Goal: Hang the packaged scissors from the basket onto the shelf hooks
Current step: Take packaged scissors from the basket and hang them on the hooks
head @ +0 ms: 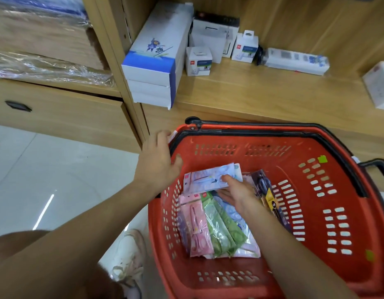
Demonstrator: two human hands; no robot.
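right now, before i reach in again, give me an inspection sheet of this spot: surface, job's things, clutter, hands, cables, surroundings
surface: tiled floor; red basket in front of the wooden shelf
job's things: blue scissors pack, pink pack and green pack lie in the basket; dark pack stands on edge to their right; hooks not in view
clutter: white shoe beside the basket
hands: left hand rests on the basket rim; right hand grips the blue scissors pack
cables: dark bundle beside the boxed power strip, maybe a cord; cannot tell
surroundings: stacked blue-and-white boxes on the shelf; drawer at left
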